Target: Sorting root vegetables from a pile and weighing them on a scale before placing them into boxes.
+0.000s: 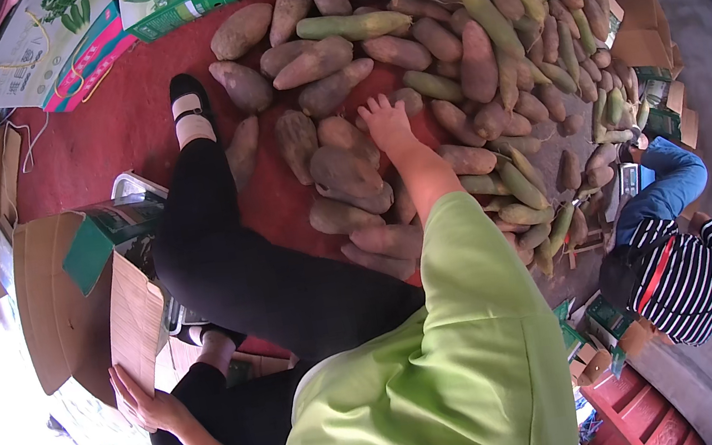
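My right hand (387, 122) reaches forward over the pile, fingers spread and nothing in its grip. Close beside its fingertips lies a small brownish vegetable (409, 101), and whether they touch I cannot tell. Brown-purple oblong vegetables (346, 171), like large tubers or gourds, lie just left of that hand. Longer green gourds (354, 26) are mixed among them. My left hand (146, 406) rests with stretched fingers against the flap of an open cardboard box (133, 320) at the left. The bottom of this box is hidden from view.
A red mat (108, 131) lies under the vegetables. Printed cartons (54, 47) line the far edge. At the right, a person in a striped top (683, 284) sits by a scale (631, 181). My outstretched leg (243, 267) lies between the box and the pile.
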### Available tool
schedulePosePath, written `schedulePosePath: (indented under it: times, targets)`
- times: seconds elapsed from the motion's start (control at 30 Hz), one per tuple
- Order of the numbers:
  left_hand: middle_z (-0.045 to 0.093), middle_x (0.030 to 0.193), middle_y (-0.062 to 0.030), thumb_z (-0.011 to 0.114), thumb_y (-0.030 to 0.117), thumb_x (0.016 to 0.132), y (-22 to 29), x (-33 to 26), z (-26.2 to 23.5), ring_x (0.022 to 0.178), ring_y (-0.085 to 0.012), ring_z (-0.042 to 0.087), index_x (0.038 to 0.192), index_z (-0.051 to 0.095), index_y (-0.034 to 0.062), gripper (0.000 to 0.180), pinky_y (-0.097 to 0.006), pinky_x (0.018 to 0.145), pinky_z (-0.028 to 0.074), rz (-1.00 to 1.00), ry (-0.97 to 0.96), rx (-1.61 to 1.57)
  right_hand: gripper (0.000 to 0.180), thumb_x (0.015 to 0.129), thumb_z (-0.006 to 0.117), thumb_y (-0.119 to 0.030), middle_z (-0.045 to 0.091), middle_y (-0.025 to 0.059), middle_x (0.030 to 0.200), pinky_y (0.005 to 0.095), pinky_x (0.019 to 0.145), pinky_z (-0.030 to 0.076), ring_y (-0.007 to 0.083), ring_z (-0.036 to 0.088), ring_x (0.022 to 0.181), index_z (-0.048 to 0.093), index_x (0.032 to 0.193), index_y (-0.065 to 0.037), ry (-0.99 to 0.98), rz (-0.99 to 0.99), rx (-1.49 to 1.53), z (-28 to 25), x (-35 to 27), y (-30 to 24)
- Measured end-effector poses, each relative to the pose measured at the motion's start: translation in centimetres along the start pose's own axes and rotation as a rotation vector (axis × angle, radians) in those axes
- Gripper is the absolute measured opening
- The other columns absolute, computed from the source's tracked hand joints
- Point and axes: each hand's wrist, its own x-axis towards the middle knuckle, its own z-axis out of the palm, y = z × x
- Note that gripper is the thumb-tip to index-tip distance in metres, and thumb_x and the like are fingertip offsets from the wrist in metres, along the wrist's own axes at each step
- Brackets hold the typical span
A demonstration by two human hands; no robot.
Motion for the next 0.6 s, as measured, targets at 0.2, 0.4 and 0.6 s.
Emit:
schedulePosePath:
  times: [0.2,0.4,0.6]
  targets:
    - [0.054,0.127,-0.0088,0.045,0.002,0.082,0.2,-0.2,0.0,0.113,-0.0309,0.053,0.127,0.052,0.0110,0.046,-0.040,0.091,0.043,-0.013,0.026,-0.018,0.031,0.083,0.054,-0.022,0.050,0.0018,0.112,0.0454,0.084,0.039,0.0204,0.045,0.109,0.055,0.114,-0.020,-0.243,-0.017,-0.155,-1.0,0.8,-0.5]
    - [0.054,0.126,-0.0086,0.047,0.004,0.081,0.2,0.2,0.2,0.113,-0.0310,0.052,0.128,0.051,0.0110,0.047,-0.040,0.092,0.042,-0.015,0.015,-0.051,0.030,0.084,0.052,-0.019,0.051,0.0020,0.109,0.0428,0.083,0.041,0.0205,0.047,0.108,0.052,0.114,-0.020,-0.165,0.105,0.050,-1.7,-1.9,1.0]
    - [0.054,0.126,-0.0090,0.046,0.003,0.080,-0.1,0.0,0.0,0.114,-0.0312,0.052,0.127,0.051,0.0102,0.048,-0.042,0.095,0.039,-0.030,0.016,-0.049,0.060,0.059,0.080,-0.012,0.053,0.0065,0.112,0.0374,0.087,0.044,0.0259,0.049,0.108,0.051,0.111,-0.011,0.201,0.450,0.587,-0.3,-4.7,4.8]
